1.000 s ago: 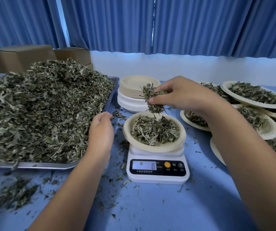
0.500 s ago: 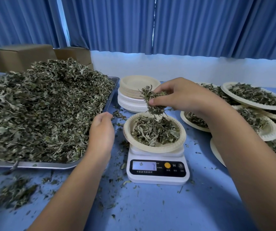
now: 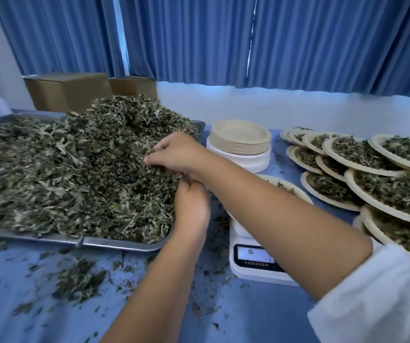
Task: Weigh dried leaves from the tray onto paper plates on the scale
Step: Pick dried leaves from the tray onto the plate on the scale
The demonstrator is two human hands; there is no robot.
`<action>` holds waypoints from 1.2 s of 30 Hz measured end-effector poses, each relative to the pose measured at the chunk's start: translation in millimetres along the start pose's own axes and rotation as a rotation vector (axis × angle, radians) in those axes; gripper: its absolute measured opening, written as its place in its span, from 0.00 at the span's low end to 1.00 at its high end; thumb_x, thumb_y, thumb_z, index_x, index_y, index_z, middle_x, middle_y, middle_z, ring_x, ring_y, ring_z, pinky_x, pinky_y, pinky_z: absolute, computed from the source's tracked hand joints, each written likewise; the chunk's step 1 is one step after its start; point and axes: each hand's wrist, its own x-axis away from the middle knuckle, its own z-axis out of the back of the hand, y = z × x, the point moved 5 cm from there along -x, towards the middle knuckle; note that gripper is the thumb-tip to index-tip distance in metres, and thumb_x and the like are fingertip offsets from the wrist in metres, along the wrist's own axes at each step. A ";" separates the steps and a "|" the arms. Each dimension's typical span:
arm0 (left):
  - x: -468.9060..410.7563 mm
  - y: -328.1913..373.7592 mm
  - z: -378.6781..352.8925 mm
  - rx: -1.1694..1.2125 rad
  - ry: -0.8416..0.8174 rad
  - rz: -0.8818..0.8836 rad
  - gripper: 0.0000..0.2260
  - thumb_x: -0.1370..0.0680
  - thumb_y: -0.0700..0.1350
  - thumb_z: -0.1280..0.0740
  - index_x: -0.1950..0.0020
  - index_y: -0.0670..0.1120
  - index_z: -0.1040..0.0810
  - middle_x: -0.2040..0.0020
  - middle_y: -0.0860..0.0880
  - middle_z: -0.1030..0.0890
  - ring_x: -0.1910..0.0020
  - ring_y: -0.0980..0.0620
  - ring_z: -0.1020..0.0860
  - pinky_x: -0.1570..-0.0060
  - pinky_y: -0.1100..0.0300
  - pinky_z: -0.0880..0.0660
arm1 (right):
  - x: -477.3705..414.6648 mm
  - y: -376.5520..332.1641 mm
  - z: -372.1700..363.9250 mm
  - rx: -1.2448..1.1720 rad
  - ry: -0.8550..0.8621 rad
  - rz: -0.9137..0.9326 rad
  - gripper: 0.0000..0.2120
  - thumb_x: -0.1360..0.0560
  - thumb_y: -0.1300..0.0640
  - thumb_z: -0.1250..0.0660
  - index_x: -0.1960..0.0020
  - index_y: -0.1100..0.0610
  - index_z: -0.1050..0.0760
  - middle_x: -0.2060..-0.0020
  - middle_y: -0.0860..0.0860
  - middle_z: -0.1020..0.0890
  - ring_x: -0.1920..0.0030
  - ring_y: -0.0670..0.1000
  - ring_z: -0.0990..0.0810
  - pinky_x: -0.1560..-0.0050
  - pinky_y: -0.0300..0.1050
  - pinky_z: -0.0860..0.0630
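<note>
Right hand (image 3: 176, 154) has left the plate (image 3: 298, 190) on the scale (image 3: 253, 266) and now pinches leaves (image 3: 75, 169) heaped on the tray (image 3: 114, 243) (long side running left-right); left hand (image 3: 191, 206) stays at its edge, grip hidden.

Blue pleated curtains (image 3: 199, 38) all across the back, white wall (image 3: 273, 107) under them — big cardboard box (image 3: 67, 91) far left, smaller box (image 3: 134, 86) just beside it.

Right hand (image 3: 174, 154) down on the dried leaves (image 3: 75, 169), fingers curled around a clump. Left hand (image 3: 191, 201) just beneath it, at the tray (image 3: 114, 243) edge; its fingertips hidden. Scale (image 3: 248, 276) partly covered by the right forearm. Empty plate stack (image 3: 241, 139) just beyond the right hand.
</note>
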 end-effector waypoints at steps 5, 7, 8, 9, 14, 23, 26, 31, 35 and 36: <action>-3.9 0.3 -1.0 0.205 0.000 0.095 0.12 0.17 0.40 0.48 0.50 0.44 0.25 0.54 0.48 0.23 0.50 0.51 0.28 0.51 0.58 0.32 | -3.3 -5.6 -9.8 -0.029 -0.055 0.017 0.23 0.23 0.50 0.33 0.41 0.70 0.24 0.68 0.55 0.32 0.65 0.52 0.31 0.59 0.48 0.25; -6.5 2.2 -1.6 0.276 0.029 0.130 0.13 0.17 0.44 0.48 0.55 0.50 0.26 0.56 0.52 0.21 0.51 0.53 0.24 0.50 0.59 0.29 | 1.6 -4.4 5.2 -0.090 -0.011 0.028 0.23 0.23 0.48 0.35 0.46 0.70 0.23 0.70 0.56 0.31 0.66 0.52 0.32 0.58 0.46 0.28; -7.4 2.2 -1.2 0.312 0.042 0.142 0.14 0.17 0.47 0.48 0.54 0.50 0.25 0.53 0.52 0.20 0.51 0.55 0.23 0.51 0.61 0.28 | 4.7 -2.5 14.0 -0.133 0.020 0.035 0.23 0.23 0.48 0.35 0.47 0.70 0.23 0.68 0.60 0.29 0.65 0.53 0.31 0.56 0.46 0.27; -9.1 1.3 -0.2 0.366 0.055 0.161 0.14 0.16 0.48 0.49 0.52 0.48 0.25 0.49 0.50 0.19 0.51 0.55 0.23 0.52 0.62 0.27 | 8.0 0.8 23.3 -0.170 0.056 0.043 0.24 0.23 0.48 0.35 0.45 0.71 0.24 0.62 0.66 0.24 0.63 0.55 0.27 0.53 0.46 0.24; -14.1 2.6 6.5 0.879 0.049 0.288 0.24 0.16 0.53 0.53 0.31 0.37 0.34 0.37 0.39 0.25 0.43 0.45 0.22 0.48 0.57 0.24 | 30.6 31.9 54.9 -0.226 0.155 -0.038 0.16 0.23 0.53 0.34 0.47 0.66 0.20 0.47 0.61 0.18 0.50 0.52 0.18 0.48 0.45 0.20; -2.1 4.5 1.9 0.390 -0.057 0.170 0.09 0.20 0.37 0.40 0.41 0.40 0.25 0.50 0.46 0.19 0.54 0.53 0.18 0.56 0.64 0.20 | 88.2 99.2 119.1 0.040 0.366 -0.189 0.09 0.23 0.60 0.36 0.52 0.63 0.18 0.64 0.50 0.18 0.62 0.49 0.21 0.57 0.48 0.20; 0.6 0.7 -5.7 -0.128 -0.085 0.003 0.11 0.21 0.40 0.37 0.39 0.45 0.23 0.48 0.50 0.20 0.50 0.54 0.21 0.47 0.58 0.22 | 103.4 117.0 135.1 0.279 0.350 -0.274 0.14 0.24 0.65 0.40 0.50 0.56 0.17 0.69 0.44 0.23 0.68 0.45 0.26 0.68 0.38 0.31; 4.0 -6.3 -10.1 -0.406 -0.160 -0.032 0.11 0.22 0.48 0.35 0.41 0.48 0.21 0.49 0.54 0.20 0.50 0.54 0.22 0.45 0.54 0.25 | 122.4 141.9 137.4 0.504 0.208 -0.425 0.16 0.24 0.64 0.43 0.41 0.66 0.22 0.42 0.62 0.20 0.42 0.60 0.22 0.43 0.54 0.23; 5.7 -7.6 -12.1 -0.443 -0.193 -0.035 0.08 0.22 0.48 0.36 0.59 0.52 0.21 0.57 0.51 0.19 0.57 0.51 0.21 0.49 0.52 0.22 | 132.1 150.6 134.9 0.507 0.162 -0.438 0.17 0.25 0.64 0.42 0.39 0.63 0.22 0.40 0.60 0.21 0.45 0.57 0.21 0.49 0.47 0.21; 5.9 -8.4 -11.9 -0.421 -0.187 -0.029 0.09 0.21 0.47 0.36 0.61 0.51 0.21 0.61 0.50 0.19 0.62 0.52 0.22 0.54 0.54 0.23 | 133.9 150.9 134.1 0.487 0.158 -0.434 0.18 0.25 0.64 0.42 0.38 0.60 0.23 0.39 0.57 0.22 0.49 0.54 0.21 0.55 0.43 0.23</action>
